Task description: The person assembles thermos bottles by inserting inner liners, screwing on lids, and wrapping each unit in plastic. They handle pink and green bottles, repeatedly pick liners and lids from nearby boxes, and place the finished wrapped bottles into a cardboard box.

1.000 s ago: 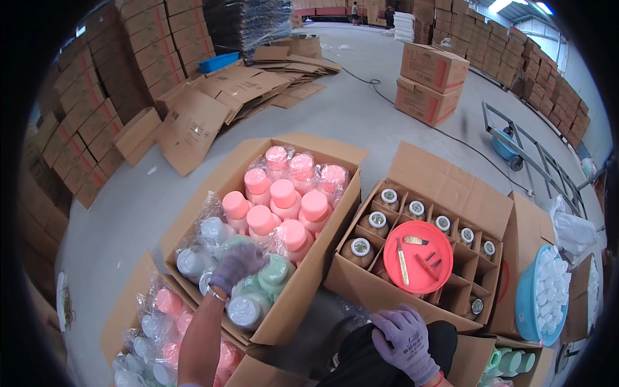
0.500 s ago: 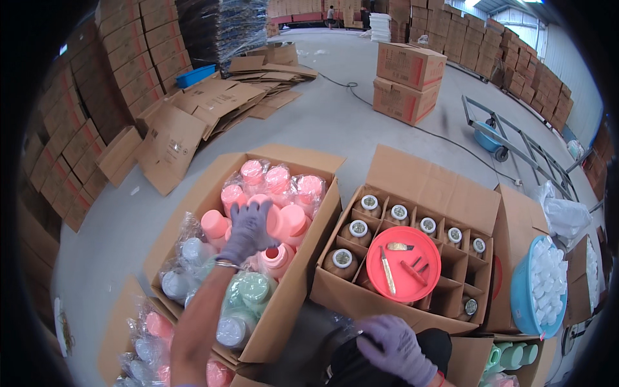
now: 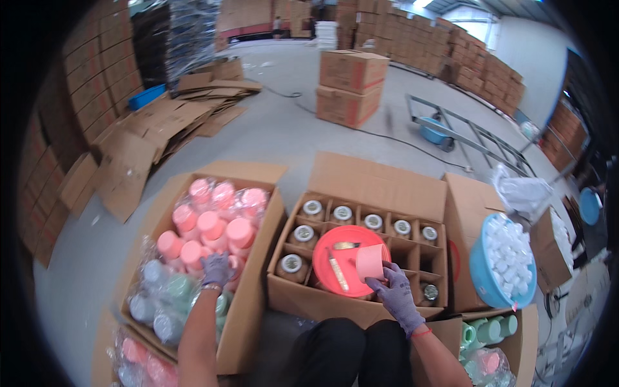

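Note:
My right hand (image 3: 398,298), in a purple-grey glove, pinches a pink cup-shaped cap (image 3: 370,263) between thumb and fingers. It is tilted above the round red lid (image 3: 330,280), on which small knives lie. The lid rests on a divided carton (image 3: 335,303) of jars with white-rimmed tops. My left hand (image 3: 216,269), gloved alike, is down in the left carton (image 3: 253,293), its fingers curled at a pink bottle (image 3: 236,266) among several others. Where its fingertips meet the bottle is partly hidden. Green and whitish bottles in clear plastic lie nearer me.
A blue basin (image 3: 480,264) of white caps stands at the right, near a carton of green bottles (image 3: 489,331). Flattened cardboard (image 3: 145,132) lies at the far left. Two stacked cartons (image 3: 348,106), a cable and a metal trolley (image 3: 467,129) are ahead.
My right hand has risen from my lap to over the red lid and now holds the pink cap. My left hand has drawn lower among the pink bottles. The view has swung right.

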Demonstrator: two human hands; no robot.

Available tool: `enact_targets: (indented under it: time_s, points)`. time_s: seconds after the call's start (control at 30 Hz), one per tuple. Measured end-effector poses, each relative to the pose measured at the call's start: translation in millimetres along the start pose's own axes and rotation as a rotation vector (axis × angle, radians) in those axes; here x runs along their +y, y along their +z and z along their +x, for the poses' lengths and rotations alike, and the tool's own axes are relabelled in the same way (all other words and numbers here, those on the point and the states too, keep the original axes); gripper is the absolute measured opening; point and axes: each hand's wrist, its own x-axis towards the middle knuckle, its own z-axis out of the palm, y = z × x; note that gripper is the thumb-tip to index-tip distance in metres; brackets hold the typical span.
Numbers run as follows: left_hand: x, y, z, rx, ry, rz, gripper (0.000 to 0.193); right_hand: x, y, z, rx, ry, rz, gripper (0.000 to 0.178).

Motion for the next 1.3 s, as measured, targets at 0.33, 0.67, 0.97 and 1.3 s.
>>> enact_targets:
  time_s: [0.33,0.67,0.97,1.3]
  points:
    - [24.8,-189.0,-42.1,0.23,0.288,-0.305,0.057,101.1,-146.1,-108.9,0.375,0.17,-0.803,0.03]
    - [131.5,-334.3,-210.4,0.721,0.929,-0.215,0.046,70.9,-184.9,-220.8,0.168,0.71,-1.262,0.047]
    - [209.6,-299.3,-311.0,0.382,0.774,-0.795,0.023,-84.1,-83.3,-125.1,0.116,-0.445,0.375,0.075]
    - [293.6,-252.4,-225.5,-0.783,0.186,-2.285,0.068,-94.1,-82.0,-203.1,0.022,-0.352,0.265,0.024]
